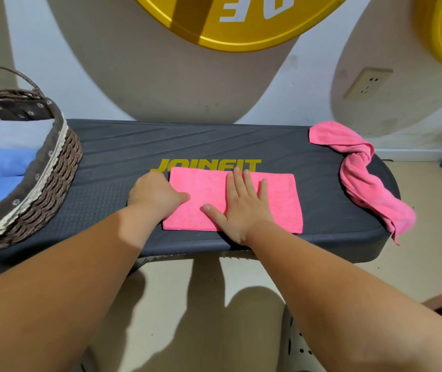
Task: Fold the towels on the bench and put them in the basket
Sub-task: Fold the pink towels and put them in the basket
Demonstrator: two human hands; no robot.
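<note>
pink folded towel [279, 205] under right hand [241, 212] fingers [237, 183]; left hand [153, 194] pinches edge

Bench [112, 167]: dark grey, with a textured top, diagonal grooves and yellow JOINFIT lettering [206, 165] at mid-length. Three items rest directly on it. A woven basket [53, 170] stands at the left end. A folded pink towel [281, 200] lies flat at the centre near the front edge, its far edge overlapping the base of the lettering. A crumpled pink towel [359, 173] lies twisted at the right end, one corner hanging over the edge.
</note>
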